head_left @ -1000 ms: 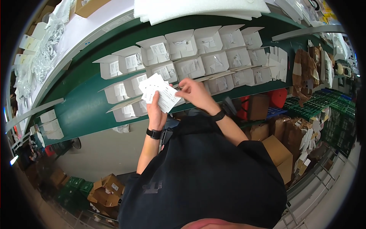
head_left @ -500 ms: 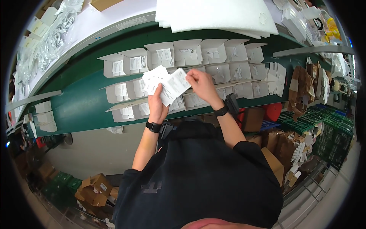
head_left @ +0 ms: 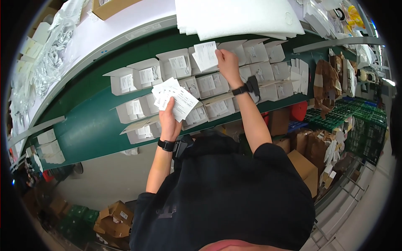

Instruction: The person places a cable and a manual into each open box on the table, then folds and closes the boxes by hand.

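My left hand (head_left: 168, 121) is closed on a fanned stack of printed white leaflets (head_left: 178, 100), held above the rows of boxes with the thumb on top. Farther away, my right hand (head_left: 228, 67) pinches a couple of printed leaflets (head_left: 206, 54) by their right edge over the back row. Beneath both hands, several open white boxes (head_left: 163, 63) stand in three rows on the green table (head_left: 86, 121). Some hold a leaflet (head_left: 177, 62); white cables show in others, such as a back-row box toward the right (head_left: 253, 52). My hands and the leaflets hide parts of several boxes.
White foam sheets (head_left: 238, 19) lie on the raised shelf behind the boxes. Bagged white cables (head_left: 58, 52) are at its left. Small white boxes (head_left: 51, 146) are stacked at the table's left end. Grey metal bars (head_left: 335, 42) jut over both sides. Green crates (head_left: 368, 121) stand at right.
My right hand has moved away from the left hand's stack, up to the back row, carrying leaflets with it. The left hand keeps its stack in nearly the same place. The view has tilted slightly.
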Demonstrator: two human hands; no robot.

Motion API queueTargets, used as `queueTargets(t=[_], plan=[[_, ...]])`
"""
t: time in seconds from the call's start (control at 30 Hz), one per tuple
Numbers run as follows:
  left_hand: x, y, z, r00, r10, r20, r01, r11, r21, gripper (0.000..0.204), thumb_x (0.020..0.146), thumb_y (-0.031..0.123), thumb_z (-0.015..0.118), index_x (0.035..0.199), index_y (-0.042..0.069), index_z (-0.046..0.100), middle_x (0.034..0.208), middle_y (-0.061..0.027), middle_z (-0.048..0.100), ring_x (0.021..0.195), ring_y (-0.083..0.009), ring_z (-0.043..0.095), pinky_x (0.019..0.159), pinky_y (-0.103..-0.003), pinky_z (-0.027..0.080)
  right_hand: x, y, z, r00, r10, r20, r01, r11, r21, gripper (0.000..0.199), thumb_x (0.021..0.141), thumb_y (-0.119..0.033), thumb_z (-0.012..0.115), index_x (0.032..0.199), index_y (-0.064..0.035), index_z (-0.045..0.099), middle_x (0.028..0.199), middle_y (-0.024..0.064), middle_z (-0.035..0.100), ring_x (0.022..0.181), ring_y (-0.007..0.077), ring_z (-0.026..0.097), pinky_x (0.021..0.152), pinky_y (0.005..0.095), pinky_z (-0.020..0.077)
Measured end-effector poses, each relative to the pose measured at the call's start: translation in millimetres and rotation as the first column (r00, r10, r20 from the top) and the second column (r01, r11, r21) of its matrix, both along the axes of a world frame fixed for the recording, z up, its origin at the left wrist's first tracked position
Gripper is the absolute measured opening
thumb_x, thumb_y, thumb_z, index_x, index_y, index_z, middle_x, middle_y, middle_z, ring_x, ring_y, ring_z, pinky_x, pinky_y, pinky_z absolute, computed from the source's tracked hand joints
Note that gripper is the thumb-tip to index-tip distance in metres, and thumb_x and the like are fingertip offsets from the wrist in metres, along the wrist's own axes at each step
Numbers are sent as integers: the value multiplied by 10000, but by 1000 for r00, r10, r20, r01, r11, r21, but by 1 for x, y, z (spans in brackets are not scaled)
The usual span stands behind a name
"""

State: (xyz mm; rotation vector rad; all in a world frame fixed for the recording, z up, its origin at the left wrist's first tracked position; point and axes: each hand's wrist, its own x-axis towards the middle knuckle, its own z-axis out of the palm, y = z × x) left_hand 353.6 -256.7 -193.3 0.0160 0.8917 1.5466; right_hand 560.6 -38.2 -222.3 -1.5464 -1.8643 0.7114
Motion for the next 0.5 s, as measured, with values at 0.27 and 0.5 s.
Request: queueTargets(t=[0.27,0.5], plan=[[-19,-17,1,992,-125,-2,125,991,-50,480,1074,100,536,1534,27,422,1469,-150,597,1316,-305,627,1107,-443,524,30,20,-30,979,-92,184,56,979,196,295,1012,-263,632,885,-10,717,815,202,708,739,409,685,648,450,518],[-3,-18,21,979,-198,48,202,975,-96,488,1017,7,553,1496,12,466,1436,-128,613,1289,-279,633,1101,-420,526,111,36,-29,959,-178,220,174,984,35,331,1020,-310,641,937,-5,740,837,185,734,779,335,708,680,426,532]])
